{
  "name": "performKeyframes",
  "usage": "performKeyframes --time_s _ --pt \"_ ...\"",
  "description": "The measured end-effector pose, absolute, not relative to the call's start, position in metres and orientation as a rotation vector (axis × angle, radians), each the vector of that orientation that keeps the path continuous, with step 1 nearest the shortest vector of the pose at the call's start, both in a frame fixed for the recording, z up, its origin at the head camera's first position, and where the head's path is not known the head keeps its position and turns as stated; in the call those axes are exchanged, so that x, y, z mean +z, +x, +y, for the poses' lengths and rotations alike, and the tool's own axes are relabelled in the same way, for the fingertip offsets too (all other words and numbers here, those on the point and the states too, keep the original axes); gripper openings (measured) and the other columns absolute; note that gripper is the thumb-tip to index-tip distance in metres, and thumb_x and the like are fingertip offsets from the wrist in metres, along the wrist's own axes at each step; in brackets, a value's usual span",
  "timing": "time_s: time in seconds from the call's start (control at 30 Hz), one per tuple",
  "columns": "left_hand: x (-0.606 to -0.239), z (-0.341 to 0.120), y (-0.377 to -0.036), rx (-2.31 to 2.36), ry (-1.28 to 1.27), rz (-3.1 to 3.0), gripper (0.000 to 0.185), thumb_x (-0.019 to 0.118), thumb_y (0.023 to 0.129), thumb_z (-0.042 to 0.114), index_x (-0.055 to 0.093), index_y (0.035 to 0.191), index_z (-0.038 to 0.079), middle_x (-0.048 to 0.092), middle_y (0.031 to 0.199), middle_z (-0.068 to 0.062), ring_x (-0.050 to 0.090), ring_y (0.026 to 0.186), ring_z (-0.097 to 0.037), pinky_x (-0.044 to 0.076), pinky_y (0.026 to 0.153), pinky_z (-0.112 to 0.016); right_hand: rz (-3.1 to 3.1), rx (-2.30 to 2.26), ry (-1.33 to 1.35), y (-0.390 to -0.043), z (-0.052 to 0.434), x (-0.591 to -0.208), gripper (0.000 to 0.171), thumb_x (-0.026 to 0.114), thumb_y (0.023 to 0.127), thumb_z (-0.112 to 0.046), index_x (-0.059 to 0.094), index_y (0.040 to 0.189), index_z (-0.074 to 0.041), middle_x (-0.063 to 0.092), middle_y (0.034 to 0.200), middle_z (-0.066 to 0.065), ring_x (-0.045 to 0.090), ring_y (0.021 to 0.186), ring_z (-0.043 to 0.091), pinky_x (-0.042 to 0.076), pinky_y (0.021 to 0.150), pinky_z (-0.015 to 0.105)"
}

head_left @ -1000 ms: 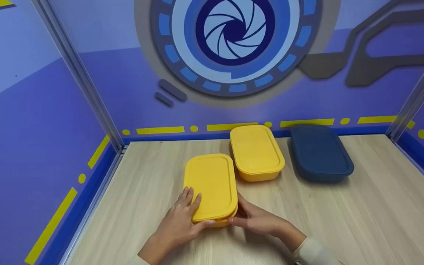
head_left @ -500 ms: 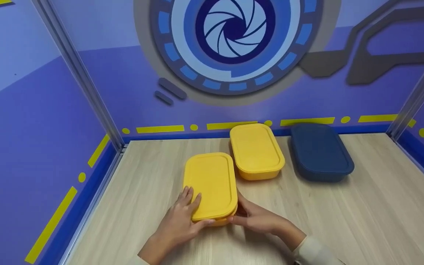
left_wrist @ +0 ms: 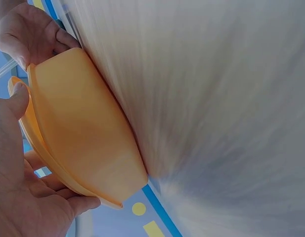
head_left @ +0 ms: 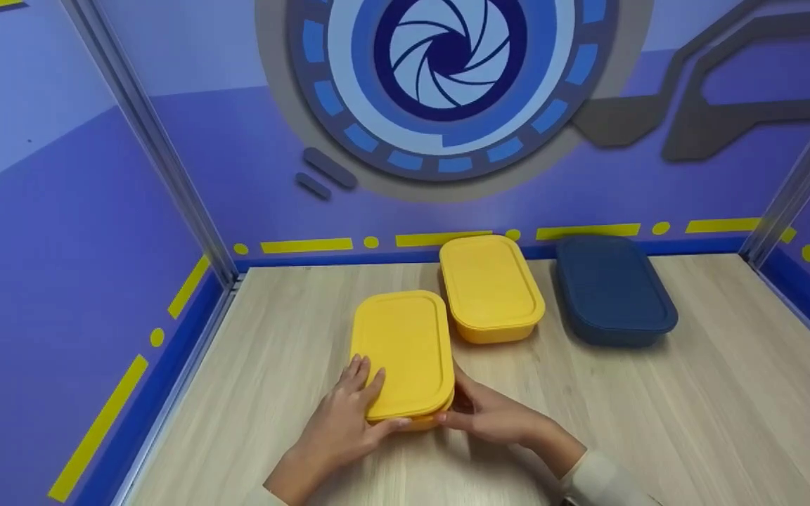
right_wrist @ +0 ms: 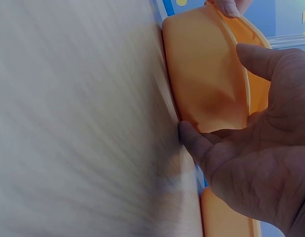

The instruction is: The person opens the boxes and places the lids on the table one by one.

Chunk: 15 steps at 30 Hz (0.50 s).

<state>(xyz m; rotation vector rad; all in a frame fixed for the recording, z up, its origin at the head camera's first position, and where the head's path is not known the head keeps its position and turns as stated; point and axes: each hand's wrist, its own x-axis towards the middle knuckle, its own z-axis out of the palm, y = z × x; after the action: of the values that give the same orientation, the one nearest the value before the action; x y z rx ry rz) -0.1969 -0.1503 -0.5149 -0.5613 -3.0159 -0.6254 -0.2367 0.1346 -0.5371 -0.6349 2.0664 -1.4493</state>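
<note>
In the head view a yellow lunch box point(head_left: 420, 424) sits on the table, its yellow lid point(head_left: 412, 344) lying over it. My left hand point(head_left: 338, 422) lies across the lid's near left corner, fingers on top, thumb at the near edge. The left wrist view has that hand point(left_wrist: 38, 197) gripping the lid's rim. A gap between lid and box point(left_wrist: 88, 118) shows along the near side. My right hand point(head_left: 493, 416) holds the box by its near right corner. From the right wrist, its thumb point(right_wrist: 256, 60) is at the rim and the fingers lie against the side wall.
A second yellow lunch box point(head_left: 493, 288), lidded, stands just behind to the right. Farther right is a dark blue lidded box point(head_left: 616, 292). Patterned blue-purple panels point(head_left: 236, 154) bound the wooden table point(head_left: 658, 422) at the back and sides.
</note>
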Motion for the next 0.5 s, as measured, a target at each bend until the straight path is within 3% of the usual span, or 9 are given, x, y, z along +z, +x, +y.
performKeyframes --time_s 0.5 --pt "-0.5146 -0.1504 -0.198 -0.603 -0.542 -3.035 0.099 0.055 0.092 0.083 0.051 0.159 0.01 0.036 0.172 -0.025 0.031 0.162 -0.046 0.04 0.123 -0.066 2.076 -1.451 -0.641 -0.2364 0.1355 -0.5359 0.103 0.071 0.102 -0.046 -0.006 0.171 -0.038 0.014 0.182 0.001 0.029 0.164 0.022 0.026 0.133 0.057"
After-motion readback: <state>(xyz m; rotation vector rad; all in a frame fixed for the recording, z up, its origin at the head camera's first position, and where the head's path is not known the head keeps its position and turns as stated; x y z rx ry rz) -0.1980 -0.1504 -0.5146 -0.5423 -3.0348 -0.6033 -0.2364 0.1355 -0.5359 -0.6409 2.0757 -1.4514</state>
